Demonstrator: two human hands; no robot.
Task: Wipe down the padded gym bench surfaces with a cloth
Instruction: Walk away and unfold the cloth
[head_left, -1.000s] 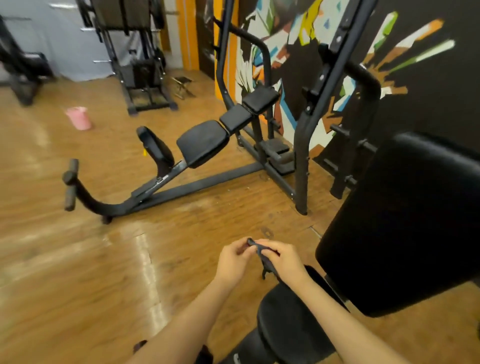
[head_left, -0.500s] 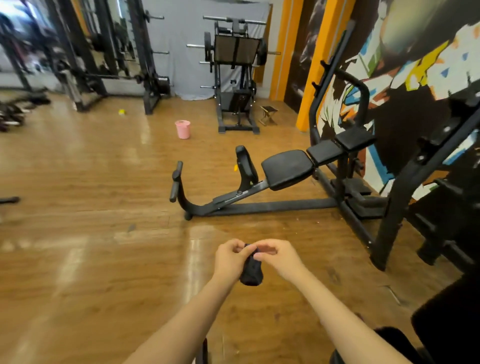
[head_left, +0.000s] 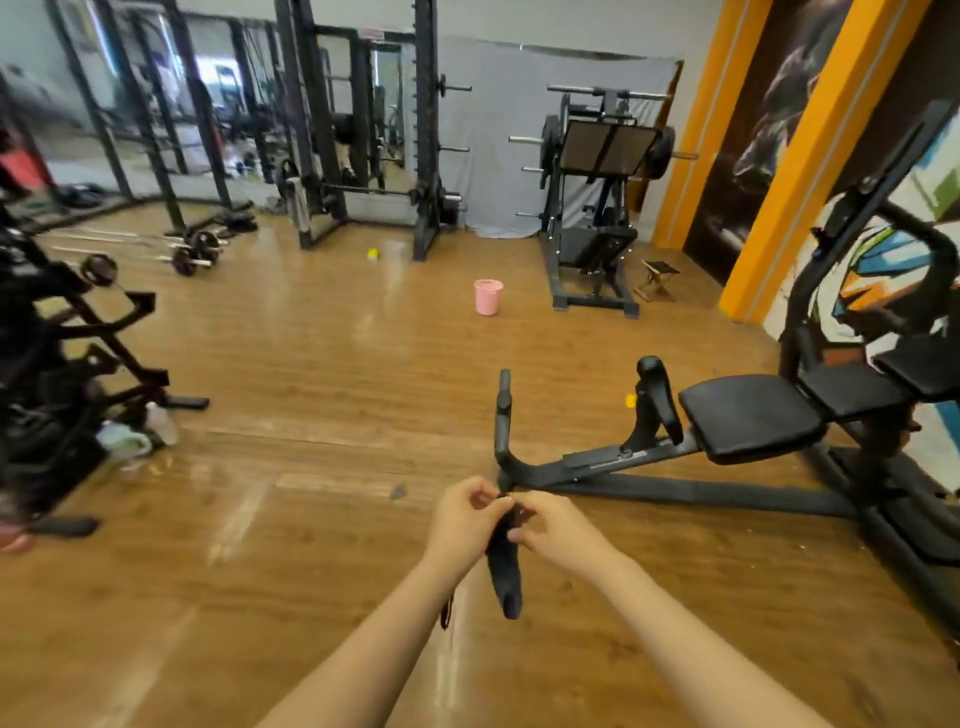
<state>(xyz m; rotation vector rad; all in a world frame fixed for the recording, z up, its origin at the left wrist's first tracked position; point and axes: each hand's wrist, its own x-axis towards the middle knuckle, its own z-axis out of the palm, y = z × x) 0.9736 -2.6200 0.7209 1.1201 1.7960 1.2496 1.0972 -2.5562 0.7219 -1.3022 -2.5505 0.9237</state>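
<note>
Head view — wood floor (head_left: 322, 364), gym machines (head_left: 748, 421)

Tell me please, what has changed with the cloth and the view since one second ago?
The view turned left, away from the near padded bench, so it is out of frame. The dark cloth, bunched before, now hangs down long. Unchanged: left hand and right hand both still pinch its top; the pink bucket stands on the floor.

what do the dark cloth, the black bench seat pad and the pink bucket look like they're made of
Dark cloth: soft fabric, hanging limp from both hands. Black bench seat pad: probably vinyl over foam, with a smooth dull sheen and rounded edges. Pink bucket: likely plastic, matte and uniform in colour.
</note>
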